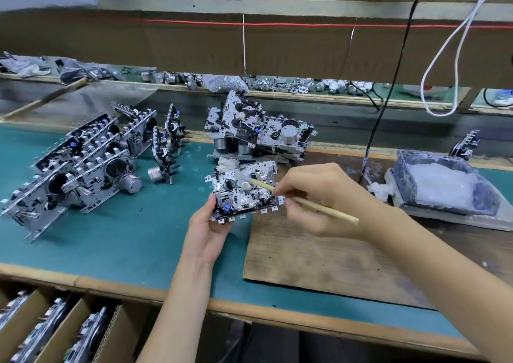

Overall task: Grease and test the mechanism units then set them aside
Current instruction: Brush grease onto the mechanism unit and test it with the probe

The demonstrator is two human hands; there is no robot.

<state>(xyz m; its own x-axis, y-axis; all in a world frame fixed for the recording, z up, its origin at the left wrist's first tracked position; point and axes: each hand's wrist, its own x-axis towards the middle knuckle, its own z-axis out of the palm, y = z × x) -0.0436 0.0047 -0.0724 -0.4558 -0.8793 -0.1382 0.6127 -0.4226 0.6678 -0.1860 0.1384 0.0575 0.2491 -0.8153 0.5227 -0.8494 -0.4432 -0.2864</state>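
Mechanism unit (245, 189) between both hands

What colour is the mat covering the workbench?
The mat is teal green, clearest in the head view, left of the brown cardboard sheet.

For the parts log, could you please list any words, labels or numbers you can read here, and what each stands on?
No text is readable here.
Motor on the left stack: reddish mark, too blurred.
Mechanism unit in the left hand: nothing legible.
Wooden stick in the right hand: no print.
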